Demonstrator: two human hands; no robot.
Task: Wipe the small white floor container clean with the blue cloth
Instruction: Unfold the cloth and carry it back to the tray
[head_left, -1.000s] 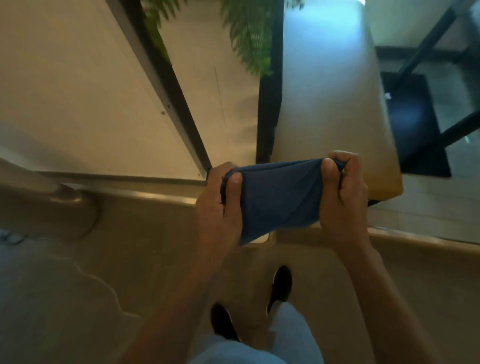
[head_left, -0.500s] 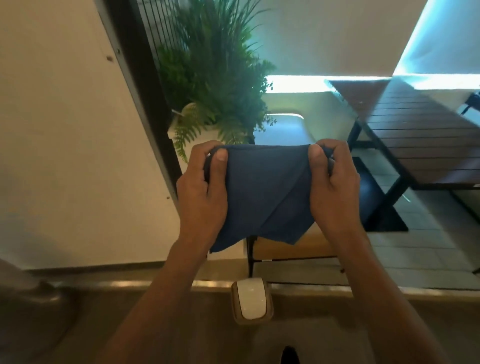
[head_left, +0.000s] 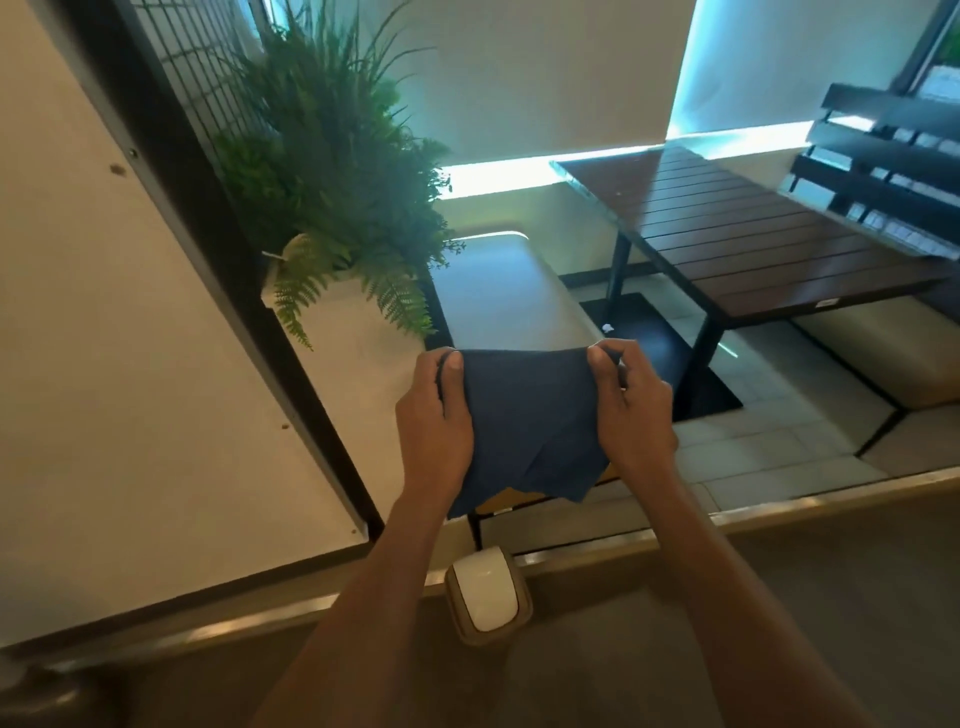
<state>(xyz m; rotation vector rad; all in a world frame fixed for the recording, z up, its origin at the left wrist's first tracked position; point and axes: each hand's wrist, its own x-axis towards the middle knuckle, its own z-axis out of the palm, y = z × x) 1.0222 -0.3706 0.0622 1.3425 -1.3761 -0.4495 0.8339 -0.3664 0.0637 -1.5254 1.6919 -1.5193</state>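
1. Cloth (head_left: 524, 426): soft blue fabric, matte and creased, stretched flat along its top edge and sagging to uneven points below.
2. Container (head_left: 487, 595): small, rounded-rectangular, with a smooth white lid and tan sides, standing on the floor beside a metal strip, below the cloth and well apart from it.
3. Left hand (head_left: 434, 423) and right hand (head_left: 631, 410): held out at chest height, each pinching an upper corner of the cloth between thumb and curled fingers.
4. Around: a fern planter (head_left: 332, 208), a slatted wooden tabletop (head_left: 753, 244), cushioned benches (head_left: 504, 291).
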